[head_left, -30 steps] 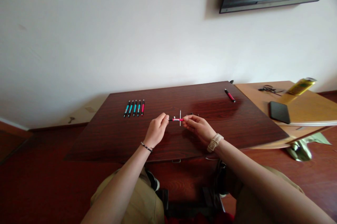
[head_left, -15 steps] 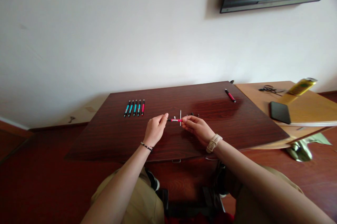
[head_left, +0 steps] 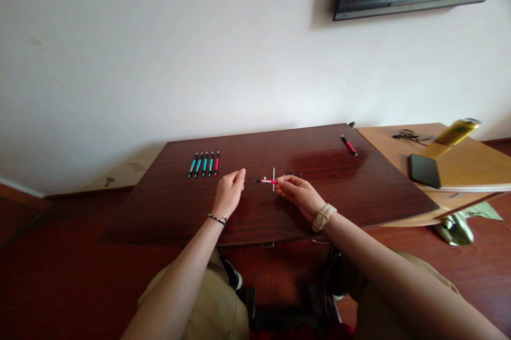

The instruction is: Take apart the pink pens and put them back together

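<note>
My right hand (head_left: pixel 296 191) pinches one end of a red-and-black pen (head_left: pixel 266 181), held level over the table with its dark end to the left. My left hand (head_left: pixel 230 187) is apart from the pen, left of it, with thumb and fingers closed; whatever they hold, if anything, is hidden. A thin white refill-like rod (head_left: pixel 273 172) lies on the table just beyond the pen. Small dark parts (head_left: pixel 295 174) show behind my right fingers; I cannot make out their kind.
On the dark table (head_left: pixel 167 212), several blue pens (head_left: pixel 198 164) and a red pen (head_left: pixel 216 163) lie in a row at left. Another red pen (head_left: pixel 349 145) lies far right. The side cabinet holds a black phone-like slab (head_left: pixel 425 171), a cable (head_left: pixel 409 135) and a yellow can (head_left: pixel 457 131).
My left hand has come off the pen's dark end and moved left and slightly toward me. My right hand keeps its hold on the pen almost in place.
</note>
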Motion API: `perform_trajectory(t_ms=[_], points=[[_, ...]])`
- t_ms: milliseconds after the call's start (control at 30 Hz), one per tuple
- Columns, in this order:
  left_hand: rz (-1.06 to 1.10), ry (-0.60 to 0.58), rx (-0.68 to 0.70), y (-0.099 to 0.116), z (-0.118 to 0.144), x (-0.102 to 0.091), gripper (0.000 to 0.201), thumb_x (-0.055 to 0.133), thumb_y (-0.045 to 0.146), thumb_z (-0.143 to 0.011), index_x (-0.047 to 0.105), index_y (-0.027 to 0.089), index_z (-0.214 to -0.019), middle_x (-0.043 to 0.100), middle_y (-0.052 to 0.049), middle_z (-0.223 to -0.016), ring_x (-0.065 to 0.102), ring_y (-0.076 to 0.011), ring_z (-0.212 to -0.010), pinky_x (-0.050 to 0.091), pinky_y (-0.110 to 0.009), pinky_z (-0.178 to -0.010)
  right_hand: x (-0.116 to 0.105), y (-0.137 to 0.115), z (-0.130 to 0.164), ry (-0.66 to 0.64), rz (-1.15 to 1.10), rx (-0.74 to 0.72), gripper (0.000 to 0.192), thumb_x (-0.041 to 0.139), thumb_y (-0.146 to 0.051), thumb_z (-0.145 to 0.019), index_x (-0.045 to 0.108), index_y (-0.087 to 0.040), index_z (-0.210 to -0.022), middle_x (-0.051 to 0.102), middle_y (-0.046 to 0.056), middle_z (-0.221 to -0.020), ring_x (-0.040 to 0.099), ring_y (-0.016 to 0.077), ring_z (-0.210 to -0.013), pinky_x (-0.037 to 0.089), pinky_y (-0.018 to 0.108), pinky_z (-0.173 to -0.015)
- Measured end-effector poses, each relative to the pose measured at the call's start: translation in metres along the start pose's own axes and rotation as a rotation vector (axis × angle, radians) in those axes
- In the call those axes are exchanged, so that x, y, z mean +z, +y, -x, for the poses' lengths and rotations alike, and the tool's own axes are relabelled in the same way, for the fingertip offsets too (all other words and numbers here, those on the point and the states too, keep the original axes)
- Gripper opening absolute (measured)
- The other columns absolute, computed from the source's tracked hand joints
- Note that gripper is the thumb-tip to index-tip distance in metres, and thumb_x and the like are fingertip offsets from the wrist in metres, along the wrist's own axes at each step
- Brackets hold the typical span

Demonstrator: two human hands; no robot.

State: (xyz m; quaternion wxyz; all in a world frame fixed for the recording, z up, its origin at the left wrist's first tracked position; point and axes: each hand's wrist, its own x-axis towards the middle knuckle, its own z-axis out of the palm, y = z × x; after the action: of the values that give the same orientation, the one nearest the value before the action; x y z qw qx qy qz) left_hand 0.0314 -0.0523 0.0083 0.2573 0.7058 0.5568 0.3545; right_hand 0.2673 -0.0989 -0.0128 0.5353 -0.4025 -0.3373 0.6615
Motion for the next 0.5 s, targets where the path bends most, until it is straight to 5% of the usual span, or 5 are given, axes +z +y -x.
perform_trajectory(t_ms=[200,500], points=[[-0.364,-0.010,-0.024,-0.028,-0.017,-0.018,0.006,0.058,0.028,-0.095,0.062,0.024,-0.092,0.072,-0.001,-0.088,0.066,-0.0185,-0.080,0.042,-0.027,-0.071,-0.004,0.002,-0.002,0.013,-0.119,0.068,0.033,0.094,-0.038,-0.073,0.077,-0.018,-0.093,0.074,0.003,-0.093,0.067,0.0095,-0.081,0.055,0.018,-0.076],[-0.484,-0.025,0.081,-0.056,-0.027,-0.017,0.013,0.059,0.013,-0.088,0.066,0.022,-0.093,0.072,-0.004,-0.092,0.068,-0.0205,-0.086,0.049,-0.031,-0.082,-0.002,0.003,-0.004,0.008,-0.217,0.099,0.016,0.087,-0.023,-0.082,0.079,-0.014,-0.092,0.075,0.005,-0.092,0.069,0.0072,-0.079,0.058,0.012,-0.074]])
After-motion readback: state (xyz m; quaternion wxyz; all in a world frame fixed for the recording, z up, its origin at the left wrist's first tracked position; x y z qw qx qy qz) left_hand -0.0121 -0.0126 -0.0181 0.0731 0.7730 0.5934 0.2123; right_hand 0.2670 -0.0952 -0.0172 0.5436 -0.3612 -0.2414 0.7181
